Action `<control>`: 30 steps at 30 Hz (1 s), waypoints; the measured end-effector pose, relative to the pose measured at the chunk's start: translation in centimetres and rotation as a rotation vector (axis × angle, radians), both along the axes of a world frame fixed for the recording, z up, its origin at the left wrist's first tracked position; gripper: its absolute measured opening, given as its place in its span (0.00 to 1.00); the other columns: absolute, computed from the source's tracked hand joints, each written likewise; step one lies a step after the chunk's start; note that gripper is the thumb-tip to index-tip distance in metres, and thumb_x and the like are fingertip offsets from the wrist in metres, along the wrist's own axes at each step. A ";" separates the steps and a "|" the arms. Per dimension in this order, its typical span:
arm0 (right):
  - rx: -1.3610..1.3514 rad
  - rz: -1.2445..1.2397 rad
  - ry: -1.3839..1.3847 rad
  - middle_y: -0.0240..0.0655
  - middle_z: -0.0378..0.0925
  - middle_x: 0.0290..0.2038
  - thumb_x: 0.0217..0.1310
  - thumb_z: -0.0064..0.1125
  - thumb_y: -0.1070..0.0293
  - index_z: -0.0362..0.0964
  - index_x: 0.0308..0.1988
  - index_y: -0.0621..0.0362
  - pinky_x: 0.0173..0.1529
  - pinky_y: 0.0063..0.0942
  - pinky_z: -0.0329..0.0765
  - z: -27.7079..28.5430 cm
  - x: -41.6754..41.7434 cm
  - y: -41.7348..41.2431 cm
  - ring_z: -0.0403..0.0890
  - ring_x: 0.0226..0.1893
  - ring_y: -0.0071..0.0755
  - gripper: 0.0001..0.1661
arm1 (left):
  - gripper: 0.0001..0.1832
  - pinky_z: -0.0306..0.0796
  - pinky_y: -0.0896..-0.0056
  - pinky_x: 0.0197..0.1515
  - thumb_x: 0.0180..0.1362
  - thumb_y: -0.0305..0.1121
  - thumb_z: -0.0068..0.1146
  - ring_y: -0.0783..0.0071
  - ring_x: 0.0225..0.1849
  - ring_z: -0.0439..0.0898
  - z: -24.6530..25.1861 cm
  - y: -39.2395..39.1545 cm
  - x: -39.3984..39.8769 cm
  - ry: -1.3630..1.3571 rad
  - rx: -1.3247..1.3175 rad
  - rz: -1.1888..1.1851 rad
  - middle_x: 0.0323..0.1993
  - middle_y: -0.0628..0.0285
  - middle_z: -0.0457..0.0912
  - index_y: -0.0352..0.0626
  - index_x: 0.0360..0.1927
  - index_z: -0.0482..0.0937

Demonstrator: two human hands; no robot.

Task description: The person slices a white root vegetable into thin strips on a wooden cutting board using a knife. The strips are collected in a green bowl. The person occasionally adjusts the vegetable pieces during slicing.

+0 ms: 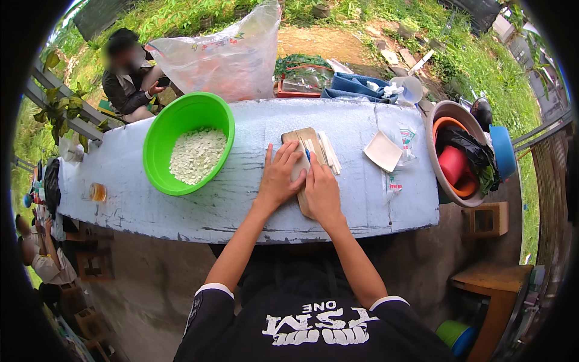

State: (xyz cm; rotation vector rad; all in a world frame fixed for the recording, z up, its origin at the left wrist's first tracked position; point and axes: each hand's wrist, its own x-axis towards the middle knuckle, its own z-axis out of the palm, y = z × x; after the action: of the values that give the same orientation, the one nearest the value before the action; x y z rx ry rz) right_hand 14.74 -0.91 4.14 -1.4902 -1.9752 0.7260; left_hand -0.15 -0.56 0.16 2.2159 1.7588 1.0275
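Observation:
A wooden cutting board (307,210) lies on the pale blue table in front of me. My left hand (281,174) rests on the board and holds down a flat white slab (301,168), partly hidden under the fingers. In my right hand (322,190) is a small blue-handled cutting tool (308,154), pointing away from me along the slab's edge; its blade is hard to make out. Several white strips (331,153) lie along the board's right side. To the left stands a green plastic basin (156,158) with many small white pieces (198,156) in it.
A square white slab (383,150) lies on a clear plastic wrapper (407,135). A brown basin (434,167) of containers stands at the right end. A glass of amber liquid (97,192) is at left. Beyond the table are a large plastic sack (221,59) and a seated person (129,86).

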 end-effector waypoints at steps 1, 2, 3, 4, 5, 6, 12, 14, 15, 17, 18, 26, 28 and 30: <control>-0.003 0.006 -0.008 0.53 0.77 0.43 0.75 0.47 0.65 0.65 0.70 0.59 0.43 0.50 0.80 -0.1 0.0 0.1 0.84 0.40 0.61 0.28 | 0.22 0.42 0.38 0.80 0.59 0.40 0.62 0.60 0.76 0.63 0.0 0.0 0.0 0.006 0.001 -0.001 0.71 0.56 0.70 0.41 0.55 0.77; -0.006 0.010 -0.017 0.53 0.77 0.43 0.75 0.47 0.65 0.65 0.70 0.59 0.43 0.49 0.80 -0.1 0.0 0.2 0.84 0.40 0.61 0.28 | 0.22 0.42 0.38 0.80 0.59 0.39 0.62 0.60 0.76 0.63 0.1 0.0 0.0 0.013 0.003 -0.004 0.71 0.56 0.70 0.41 0.55 0.77; -0.001 0.014 -0.023 0.54 0.77 0.43 0.74 0.47 0.65 0.65 0.70 0.60 0.43 0.49 0.81 -0.2 0.0 0.2 0.84 0.40 0.61 0.29 | 0.22 0.42 0.38 0.80 0.59 0.39 0.62 0.61 0.76 0.63 0.1 0.0 0.0 0.023 0.000 -0.001 0.71 0.56 0.71 0.42 0.55 0.76; 0.005 0.017 -0.029 0.54 0.77 0.43 0.74 0.48 0.65 0.64 0.70 0.60 0.43 0.49 0.81 -0.3 0.0 0.2 0.84 0.40 0.61 0.29 | 0.22 0.41 0.38 0.80 0.59 0.39 0.62 0.61 0.76 0.62 0.2 0.0 0.1 0.032 -0.003 0.001 0.71 0.57 0.71 0.42 0.55 0.76; 0.011 0.019 -0.035 0.54 0.77 0.43 0.74 0.48 0.65 0.64 0.70 0.60 0.43 0.50 0.81 -0.4 0.0 0.2 0.84 0.39 0.61 0.29 | 0.22 0.41 0.38 0.80 0.59 0.39 0.62 0.61 0.76 0.62 0.3 0.0 0.2 0.042 -0.005 0.003 0.71 0.57 0.71 0.42 0.55 0.76; 0.008 0.013 -0.040 0.54 0.77 0.43 0.74 0.48 0.66 0.65 0.70 0.60 0.43 0.50 0.81 -0.3 -0.1 0.2 0.84 0.39 0.61 0.29 | 0.22 0.41 0.37 0.80 0.59 0.39 0.62 0.61 0.77 0.62 0.3 -0.1 0.1 0.044 -0.009 0.003 0.71 0.57 0.71 0.42 0.55 0.76; 0.013 -0.021 -0.033 0.54 0.78 0.38 0.73 0.49 0.67 0.68 0.67 0.61 0.45 0.50 0.77 -0.1 -0.6 0.1 0.82 0.38 0.60 0.27 | 0.21 0.40 0.36 0.80 0.60 0.40 0.62 0.62 0.77 0.62 0.3 0.0 0.0 0.043 -0.018 0.003 0.71 0.57 0.71 0.42 0.54 0.77; 0.014 -0.016 -0.035 0.54 0.78 0.37 0.73 0.49 0.67 0.69 0.67 0.61 0.44 0.50 0.77 0.1 -0.4 0.2 0.82 0.38 0.60 0.27 | 0.21 0.39 0.35 0.80 0.60 0.40 0.62 0.62 0.77 0.62 0.3 0.0 0.1 0.041 -0.021 0.006 0.71 0.57 0.71 0.42 0.54 0.78; 0.012 -0.012 -0.053 0.54 0.79 0.38 0.73 0.50 0.66 0.68 0.67 0.61 0.43 0.50 0.79 0.1 -0.3 0.2 0.83 0.38 0.61 0.27 | 0.21 0.39 0.35 0.80 0.60 0.40 0.62 0.63 0.77 0.62 0.3 0.0 0.1 0.038 -0.022 0.010 0.71 0.58 0.71 0.41 0.53 0.79; 0.006 -0.003 -0.090 0.55 0.79 0.39 0.73 0.50 0.65 0.67 0.68 0.60 0.41 0.51 0.81 0.1 -0.2 0.2 0.85 0.37 0.63 0.28 | 0.20 0.38 0.34 0.80 0.59 0.40 0.62 0.63 0.77 0.63 0.3 -0.1 0.1 0.032 -0.024 0.018 0.71 0.58 0.72 0.41 0.53 0.79; 0.006 -0.002 -0.082 0.56 0.79 0.40 0.73 0.50 0.65 0.67 0.68 0.60 0.41 0.52 0.81 0.1 -0.1 0.1 0.85 0.37 0.63 0.28 | 0.20 0.38 0.34 0.80 0.59 0.40 0.62 0.63 0.77 0.63 0.3 -0.1 0.1 0.033 -0.024 0.018 0.71 0.58 0.71 0.41 0.53 0.79; -0.003 -0.041 -0.045 0.56 0.80 0.39 0.72 0.49 0.68 0.71 0.65 0.61 0.45 0.51 0.78 0.3 0.3 -1.0 0.82 0.39 0.61 0.25 | 0.22 0.37 0.33 0.80 0.59 0.41 0.61 0.64 0.77 0.63 0.2 -0.2 0.2 0.050 -0.021 0.032 0.72 0.60 0.71 0.41 0.54 0.80; 0.010 -0.043 -0.041 0.56 0.80 0.38 0.72 0.49 0.68 0.72 0.65 0.61 0.45 0.51 0.78 0.1 0.4 -1.1 0.82 0.39 0.62 0.25 | 0.23 0.36 0.33 0.80 0.59 0.42 0.62 0.64 0.77 0.63 0.2 -0.2 0.2 0.054 -0.018 0.031 0.72 0.60 0.71 0.41 0.54 0.80; 0.008 -0.041 -0.042 0.56 0.80 0.38 0.72 0.49 0.68 0.72 0.65 0.61 0.45 0.51 0.78 0.2 0.4 -1.3 0.82 0.39 0.62 0.25 | 0.23 0.36 0.33 0.80 0.58 0.42 0.62 0.64 0.77 0.63 0.2 -0.2 0.2 0.056 -0.017 0.030 0.72 0.60 0.71 0.40 0.54 0.80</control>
State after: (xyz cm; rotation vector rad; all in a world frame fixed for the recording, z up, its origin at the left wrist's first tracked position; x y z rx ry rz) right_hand 15.15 -2.18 4.36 -1.5482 -1.9702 0.6741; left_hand 0.02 -0.79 0.37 2.2362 1.8223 0.9614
